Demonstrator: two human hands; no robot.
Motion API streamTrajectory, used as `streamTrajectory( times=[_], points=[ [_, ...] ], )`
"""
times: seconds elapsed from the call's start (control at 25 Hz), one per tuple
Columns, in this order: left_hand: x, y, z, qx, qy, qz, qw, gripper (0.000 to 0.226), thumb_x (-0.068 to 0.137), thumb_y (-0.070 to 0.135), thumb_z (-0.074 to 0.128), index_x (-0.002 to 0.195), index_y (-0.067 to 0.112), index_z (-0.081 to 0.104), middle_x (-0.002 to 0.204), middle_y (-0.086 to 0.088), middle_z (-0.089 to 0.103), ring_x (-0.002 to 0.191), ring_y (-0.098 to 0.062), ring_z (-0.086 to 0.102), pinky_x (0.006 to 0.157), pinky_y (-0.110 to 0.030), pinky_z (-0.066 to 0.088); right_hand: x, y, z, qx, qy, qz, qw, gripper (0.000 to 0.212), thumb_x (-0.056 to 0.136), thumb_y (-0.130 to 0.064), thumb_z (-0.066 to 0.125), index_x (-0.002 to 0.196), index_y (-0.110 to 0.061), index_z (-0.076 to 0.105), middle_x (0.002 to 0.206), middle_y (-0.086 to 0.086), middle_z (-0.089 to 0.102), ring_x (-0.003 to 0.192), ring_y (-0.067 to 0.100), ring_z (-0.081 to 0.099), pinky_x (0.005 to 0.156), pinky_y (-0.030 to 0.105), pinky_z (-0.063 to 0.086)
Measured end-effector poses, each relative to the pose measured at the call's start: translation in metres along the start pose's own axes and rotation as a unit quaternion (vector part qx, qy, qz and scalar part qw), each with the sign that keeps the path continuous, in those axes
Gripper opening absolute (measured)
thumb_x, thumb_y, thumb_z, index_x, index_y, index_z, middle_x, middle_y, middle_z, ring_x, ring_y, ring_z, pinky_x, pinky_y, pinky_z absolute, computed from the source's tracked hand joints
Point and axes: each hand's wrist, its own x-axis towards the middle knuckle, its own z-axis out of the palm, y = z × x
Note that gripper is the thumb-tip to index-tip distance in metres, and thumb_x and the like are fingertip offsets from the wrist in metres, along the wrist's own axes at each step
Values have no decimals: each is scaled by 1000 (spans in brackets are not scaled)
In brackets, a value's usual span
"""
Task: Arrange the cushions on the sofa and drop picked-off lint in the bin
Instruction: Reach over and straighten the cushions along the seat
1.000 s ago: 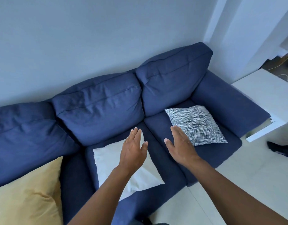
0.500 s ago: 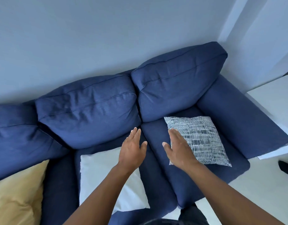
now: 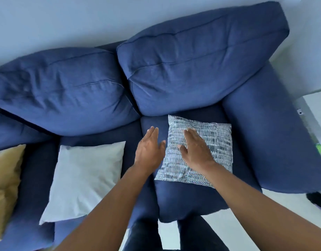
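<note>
A blue sofa [image 3: 271,134] fills the view. A patterned white-and-dark cushion [image 3: 215,142] lies flat on the right seat. My right hand [image 3: 196,151] is over its left half, fingers spread, holding nothing. My left hand [image 3: 149,149] hovers open just left of that cushion, above the seat gap. A plain white cushion [image 3: 85,174] lies flat on the middle seat. At the left edge a yellow cushion [image 3: 5,182] is partly cut off. No bin is in view.
Two large blue back cushions [image 3: 192,66] lean against the pale wall. The right armrest [image 3: 279,142] borders the patterned cushion. Light floor [image 3: 290,205] shows at the lower right, and my legs stand against the sofa front.
The view has moved closer and to the right. Both hands have gone forward and right; my right hand is now over the patterned cushion, the left one off the white cushion.
</note>
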Motion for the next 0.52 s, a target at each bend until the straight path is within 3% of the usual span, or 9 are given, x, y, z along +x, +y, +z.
streamTrajectory(
  times=[0.2,0.36,0.52],
  points=[
    [52,-13,47,-16,-27,-57,998,57,103,26,53,152,2,37,161,-14,36,150,-26,32,118,-35,29,65,46,28,5,-29,18,999,61,104,-32,45,155,-5,24,165,13,20,154,27,15,125,39,15],
    [121,-47,100,-20,-42,-103,994,46,102,24,54,140,0,48,137,-18,59,125,-35,55,99,-42,46,138,100,56,-13,-12,34,999,59,104,-30,43,153,0,28,162,18,25,152,30,19,125,37,15],
    [198,-84,165,-8,-52,-147,988,22,99,20,50,110,3,56,118,-23,64,109,-44,60,85,-42,47,213,144,93,-13,12,63,998,51,105,-23,40,149,2,34,158,21,33,150,32,26,123,38,20]
  ],
)
